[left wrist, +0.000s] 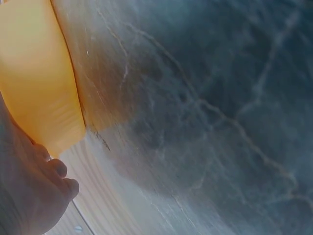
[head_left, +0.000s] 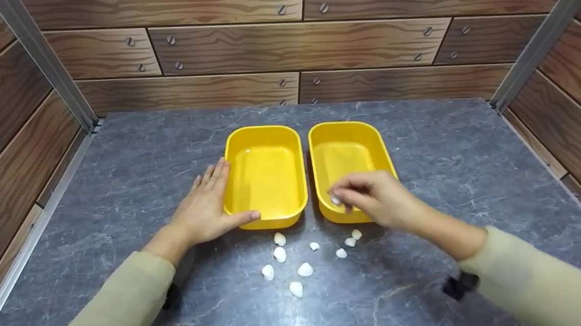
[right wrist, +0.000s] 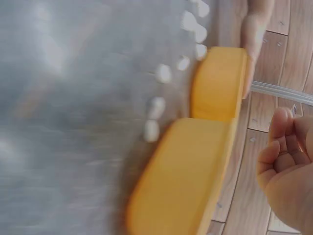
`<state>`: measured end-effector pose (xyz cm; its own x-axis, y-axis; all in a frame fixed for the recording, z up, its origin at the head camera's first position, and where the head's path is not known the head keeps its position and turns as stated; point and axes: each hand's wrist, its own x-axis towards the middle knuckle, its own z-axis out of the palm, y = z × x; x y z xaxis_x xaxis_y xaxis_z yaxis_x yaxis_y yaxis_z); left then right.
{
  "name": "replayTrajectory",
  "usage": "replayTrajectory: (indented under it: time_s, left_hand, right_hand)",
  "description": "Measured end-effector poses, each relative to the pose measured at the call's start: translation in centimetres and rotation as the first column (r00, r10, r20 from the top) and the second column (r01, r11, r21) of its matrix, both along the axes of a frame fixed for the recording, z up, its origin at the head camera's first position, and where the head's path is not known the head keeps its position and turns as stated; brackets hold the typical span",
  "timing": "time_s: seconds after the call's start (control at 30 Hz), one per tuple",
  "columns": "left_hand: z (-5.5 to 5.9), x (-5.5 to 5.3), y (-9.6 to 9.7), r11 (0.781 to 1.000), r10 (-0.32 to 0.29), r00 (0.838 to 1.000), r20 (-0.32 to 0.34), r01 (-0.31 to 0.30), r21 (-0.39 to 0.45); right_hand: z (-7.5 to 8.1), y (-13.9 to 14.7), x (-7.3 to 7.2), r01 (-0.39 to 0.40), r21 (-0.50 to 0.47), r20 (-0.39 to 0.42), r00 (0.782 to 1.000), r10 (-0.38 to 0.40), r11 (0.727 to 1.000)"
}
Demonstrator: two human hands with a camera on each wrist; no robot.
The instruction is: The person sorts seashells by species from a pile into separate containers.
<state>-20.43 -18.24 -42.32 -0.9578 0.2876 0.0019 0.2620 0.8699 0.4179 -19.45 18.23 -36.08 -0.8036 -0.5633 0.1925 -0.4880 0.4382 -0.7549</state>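
Observation:
My right hand [head_left: 382, 197] pinches a small white seashell [head_left: 335, 200] between thumb and fingertips, above the front part of the right yellow tub [head_left: 343, 154]. The right wrist view shows that hand's curled fingers [right wrist: 276, 129] higher than the tub's rim. My left hand [head_left: 202, 210] rests along the left wall of the other yellow tub [head_left: 266, 180], fingers straight and thumb over its front rim. Several white seashells [head_left: 305, 270] lie scattered on the table before the tubs. No shells show inside the left tub; the right hand covers part of the right one.
Both tubs stand side by side with a narrow gap on a dark grey marbled table [head_left: 166, 141]. Wood-patterned panels [head_left: 282, 46] wall in the back and sides, with metal posts [head_left: 43, 62] at the corners.

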Motion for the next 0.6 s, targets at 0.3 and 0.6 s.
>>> replayTrajectory:
  time_s: [0.3, 0.6]
  left_hand:
    - [0.0, 0.2, 0.1, 1.0, 0.006, 1.0, 0.001, -0.006, -0.004]
    - [0.0, 0.1, 0.0, 1.0, 0.012, 1.0, -0.003, -0.012, -0.021]
  right_hand:
    - [0.8, -6.0, -5.3, 0.022, 0.037, -0.127, 0.992, -0.017, 0.999]
    - [-0.5, -10.4, -8.9, 0.058, 0.14, -0.066, 0.997, -0.049, 0.988]
